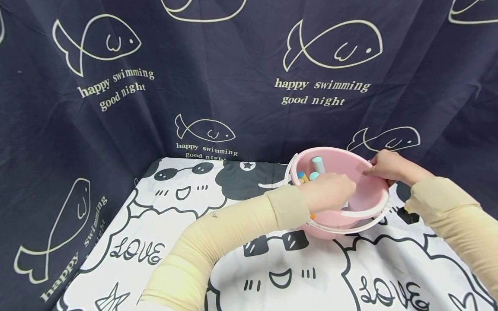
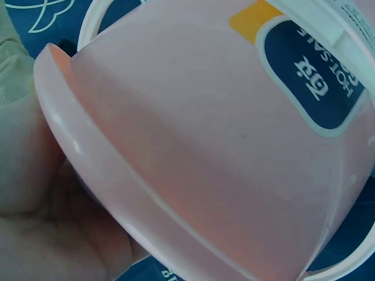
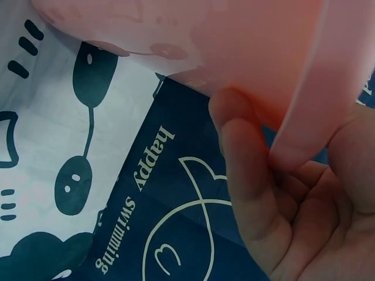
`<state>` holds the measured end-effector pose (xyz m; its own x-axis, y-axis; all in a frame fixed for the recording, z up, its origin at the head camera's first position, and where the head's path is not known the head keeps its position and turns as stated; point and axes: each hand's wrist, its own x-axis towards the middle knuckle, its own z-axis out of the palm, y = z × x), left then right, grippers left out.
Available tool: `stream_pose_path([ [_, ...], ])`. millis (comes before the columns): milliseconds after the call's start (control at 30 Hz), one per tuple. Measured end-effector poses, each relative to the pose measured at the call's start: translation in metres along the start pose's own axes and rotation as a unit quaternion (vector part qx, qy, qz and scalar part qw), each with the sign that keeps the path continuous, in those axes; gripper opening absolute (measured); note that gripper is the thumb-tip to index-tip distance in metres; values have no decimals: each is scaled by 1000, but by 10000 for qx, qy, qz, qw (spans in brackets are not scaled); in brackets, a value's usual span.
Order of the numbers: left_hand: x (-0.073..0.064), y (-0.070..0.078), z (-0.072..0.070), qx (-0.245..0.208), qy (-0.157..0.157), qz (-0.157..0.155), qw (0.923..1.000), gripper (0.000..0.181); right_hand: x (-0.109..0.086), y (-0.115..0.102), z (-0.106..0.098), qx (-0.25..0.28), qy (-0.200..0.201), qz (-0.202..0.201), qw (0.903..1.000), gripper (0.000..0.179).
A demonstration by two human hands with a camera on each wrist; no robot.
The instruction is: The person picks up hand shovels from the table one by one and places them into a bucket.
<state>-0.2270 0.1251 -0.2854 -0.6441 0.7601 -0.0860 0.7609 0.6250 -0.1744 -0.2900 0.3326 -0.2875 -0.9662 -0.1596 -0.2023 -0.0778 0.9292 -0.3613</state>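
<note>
A pink bucket (image 1: 363,214) with a pale handle (image 1: 363,228) is at the right of the bed-like printed surface. My left hand (image 1: 330,191) reaches over the near rim into it; its fingers are hidden by the hand and the bucket wall. My right hand (image 1: 389,167) grips the rim at the right, fingers (image 3: 249,170) curled under it from outside. Inside the bucket, left of my left hand, lie a light-blue cylinder (image 1: 318,164), another light-blue round-ended piece (image 1: 314,176) and a yellow piece with a blue end (image 1: 301,176). A sliver of something white shows beneath the left hand.
White cloth (image 1: 175,246) with black cartoon drawings covers the surface under the bucket. A dark blue curtain (image 1: 249,65) printed with fish outlines hangs close behind and at the left. The bucket's outer wall carries a dark blue label (image 2: 316,76).
</note>
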Motion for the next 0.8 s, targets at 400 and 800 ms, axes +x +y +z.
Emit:
stream_pose_path([
  [400,2,-3,-7,-455,-261,155,9985,16,-5,1,-5,92,-165,66,9998,38],
  [800,-19,-14,-16,-571,42,109,9983,14,-20,-41,-18,-1067,616,-142,9923,43],
])
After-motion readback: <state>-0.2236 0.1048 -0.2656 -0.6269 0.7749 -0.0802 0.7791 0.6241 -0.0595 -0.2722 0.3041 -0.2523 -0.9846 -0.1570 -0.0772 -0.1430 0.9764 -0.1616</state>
